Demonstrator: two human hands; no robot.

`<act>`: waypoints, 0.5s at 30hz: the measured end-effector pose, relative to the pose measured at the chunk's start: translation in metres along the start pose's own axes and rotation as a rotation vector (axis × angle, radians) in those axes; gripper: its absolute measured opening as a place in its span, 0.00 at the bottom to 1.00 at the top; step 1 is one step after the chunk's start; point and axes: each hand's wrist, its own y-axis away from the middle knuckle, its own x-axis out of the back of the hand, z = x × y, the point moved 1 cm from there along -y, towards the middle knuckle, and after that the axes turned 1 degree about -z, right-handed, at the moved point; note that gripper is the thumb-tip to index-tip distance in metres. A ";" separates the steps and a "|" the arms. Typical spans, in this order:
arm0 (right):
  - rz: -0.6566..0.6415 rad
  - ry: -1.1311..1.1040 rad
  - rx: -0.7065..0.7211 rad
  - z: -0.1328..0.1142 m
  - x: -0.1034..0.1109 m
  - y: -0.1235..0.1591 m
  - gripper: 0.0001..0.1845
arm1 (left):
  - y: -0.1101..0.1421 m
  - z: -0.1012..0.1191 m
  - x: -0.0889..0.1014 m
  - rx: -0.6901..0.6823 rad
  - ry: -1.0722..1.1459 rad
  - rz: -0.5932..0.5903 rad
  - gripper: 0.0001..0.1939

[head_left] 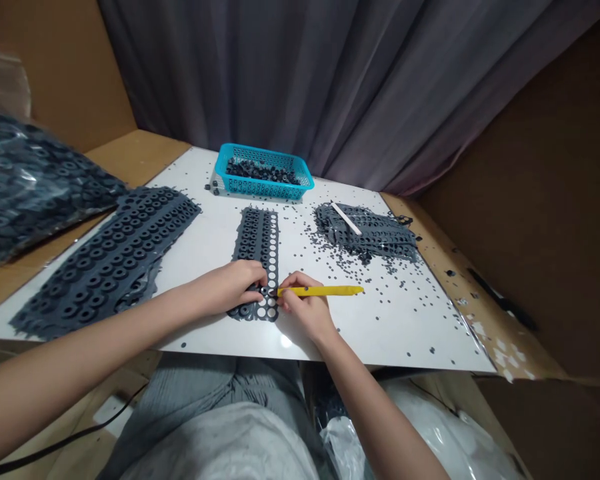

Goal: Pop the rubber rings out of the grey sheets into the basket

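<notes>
A narrow dark grey rubber sheet (pixel 253 233) of moulded rings lies on the white board; its right column shows open round holes, as does part of its near end. My left hand (pixel 243 283) rests on the sheet's near part, thumb and fingers closed around a ring at its surface. In my right hand (pixel 303 303) is a slim yellow pen-like tool (pixel 330 291), gripped near its left end. Its dark tip points at the sheet beside my left fingertips. Whether the tip touches the ring is too small to tell.
A blue basket (pixel 265 190) of small dark rings stands at the back. Larger ring sheets (pixel 110 257) lie left, near a clear bag (pixel 35 180) of rings. At right, a white stick (pixel 346 219) rests on punched sheets (pixel 380 233). Small dark discs litter the white board (pixel 360 337).
</notes>
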 end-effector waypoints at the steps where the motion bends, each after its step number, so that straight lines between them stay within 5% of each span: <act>1: -0.002 0.007 -0.007 0.000 0.000 -0.001 0.04 | 0.000 0.000 0.000 -0.006 0.002 -0.006 0.05; 15: 0.027 0.122 -0.054 -0.008 -0.009 -0.008 0.06 | -0.010 0.018 0.002 -0.006 -0.284 -0.158 0.08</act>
